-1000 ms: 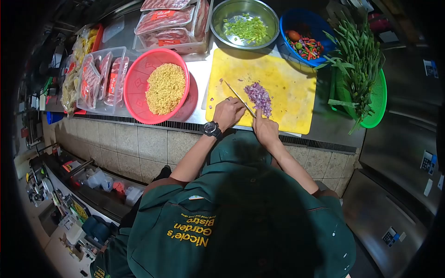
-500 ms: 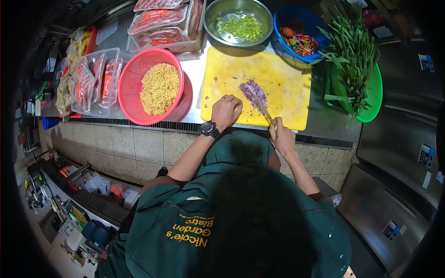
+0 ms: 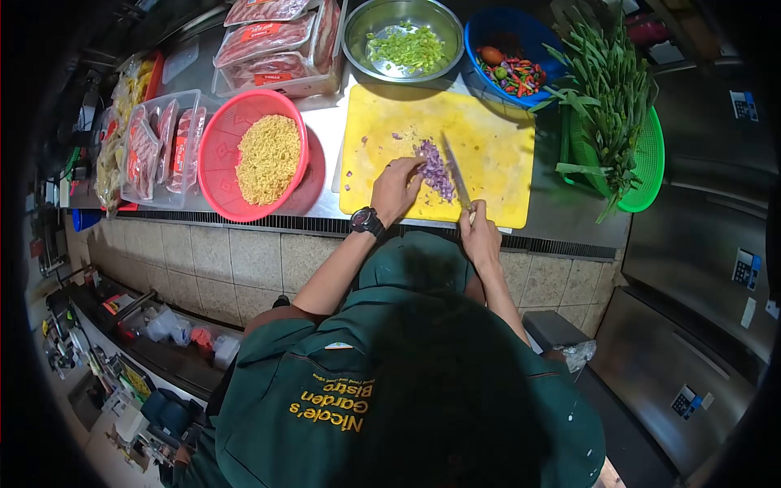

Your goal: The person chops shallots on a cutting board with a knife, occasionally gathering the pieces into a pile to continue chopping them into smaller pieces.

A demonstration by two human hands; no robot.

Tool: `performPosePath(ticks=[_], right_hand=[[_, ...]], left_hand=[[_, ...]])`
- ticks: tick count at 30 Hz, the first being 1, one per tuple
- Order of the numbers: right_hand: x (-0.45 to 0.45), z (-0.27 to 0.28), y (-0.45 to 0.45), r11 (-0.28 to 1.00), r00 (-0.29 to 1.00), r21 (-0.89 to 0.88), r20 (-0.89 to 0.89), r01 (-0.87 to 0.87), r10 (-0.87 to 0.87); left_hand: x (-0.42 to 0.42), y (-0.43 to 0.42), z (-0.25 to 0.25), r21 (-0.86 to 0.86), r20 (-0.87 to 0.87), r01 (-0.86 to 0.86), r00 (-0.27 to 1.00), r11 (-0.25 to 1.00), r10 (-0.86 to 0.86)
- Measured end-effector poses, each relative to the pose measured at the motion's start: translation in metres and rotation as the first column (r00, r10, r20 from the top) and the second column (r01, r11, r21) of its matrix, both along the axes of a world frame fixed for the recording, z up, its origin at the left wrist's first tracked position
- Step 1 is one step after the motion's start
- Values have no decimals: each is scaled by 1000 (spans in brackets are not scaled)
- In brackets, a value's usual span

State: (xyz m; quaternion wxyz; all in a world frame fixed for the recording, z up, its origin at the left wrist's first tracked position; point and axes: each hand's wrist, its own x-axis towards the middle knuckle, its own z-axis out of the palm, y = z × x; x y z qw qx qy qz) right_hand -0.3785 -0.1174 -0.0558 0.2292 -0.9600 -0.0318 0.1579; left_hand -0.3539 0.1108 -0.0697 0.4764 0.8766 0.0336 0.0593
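Note:
A heap of chopped purple onion (image 3: 437,172) lies on the yellow cutting board (image 3: 370,122), with small bits scattered around it. Fingers and thumb apart, my left hand (image 3: 395,190) rests at the left side of the heap, fingertips touching it; nothing is held in it. My right hand (image 3: 480,233) grips the handle of a knife (image 3: 456,171) at the board's near edge. The blade points away from me, just right of the onion. A watch (image 3: 367,220) is on my left wrist.
Left of the board stands a pink colander (image 3: 213,154) with crumbly yellow food. Packed meat trays (image 3: 264,41) sit behind it. A steel bowl (image 3: 450,57) of chopped greens and a blue basket (image 3: 543,101) of chillies stand behind the board. Leafy greens (image 3: 610,98) lie over a green basket (image 3: 653,154).
The knife has moved from on top of the onion to its right side, blade now more upright in view. My left hand's fingers have reached forward to the heap's left edge.

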Motion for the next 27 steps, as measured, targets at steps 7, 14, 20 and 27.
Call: performPosePath(ticks=[7,14,20,27], right_hand=[[1,-2,4,999,999,-38,-8,-37,36],[17,5,-1,998,998,-16,-32,58,-59],[18,-3,-9,998,996,-57,-80,21,-26],[-5,-8,2,999,999,33,-44,11,-10]], left_hand=[[-9,-9,-8,-311,-76,-125,991,942,107],[-16,-7,-5,-362,-63,-163,987,918,150],[-7,-13,6,7,64,-124,990,992,123],[-10,-9,-12,261,178,-5,983,965,-43]])
